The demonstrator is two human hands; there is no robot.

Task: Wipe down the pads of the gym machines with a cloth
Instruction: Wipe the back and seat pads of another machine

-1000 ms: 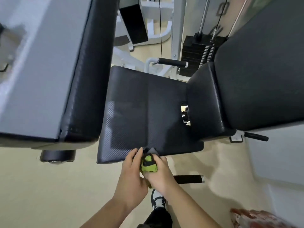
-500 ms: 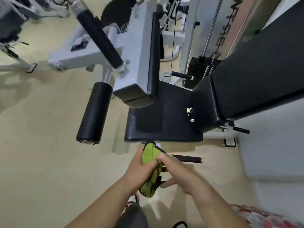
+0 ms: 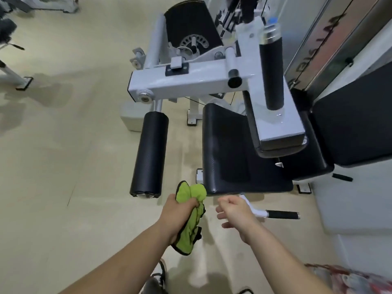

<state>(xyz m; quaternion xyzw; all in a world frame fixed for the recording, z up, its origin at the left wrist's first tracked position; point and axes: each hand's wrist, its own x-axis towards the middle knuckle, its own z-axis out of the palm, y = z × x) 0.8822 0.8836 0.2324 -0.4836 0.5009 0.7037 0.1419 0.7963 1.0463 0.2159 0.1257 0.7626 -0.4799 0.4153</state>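
Between pads: your left hand (image 3: 180, 211) clenches its fingers round the bunched green cloth (image 3: 187, 193), held near the front corner of the seat pad (image 3: 229, 149), right hand (image 3: 235, 211) empty, fingers slack; next, probably, press it along the roller pad (image 3: 149, 153).

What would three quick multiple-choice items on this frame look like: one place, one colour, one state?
1. Relative to the seat pad, the cloth is:
A) spread on it
B) off it, near its front corner
C) tucked under it

2. The cloth is mainly:
A) white
B) red
C) green

3. The right hand is:
A) open and empty
B) gripping the cloth
C) pressed on the seat pad

Answers:
1 B: the left hand grips the cloth bunched in the air, clear of the pad.
2 C: bright green fabric with dark edging.
3 A: its fingers are loosely curled around nothing, apart from both cloth and pad.
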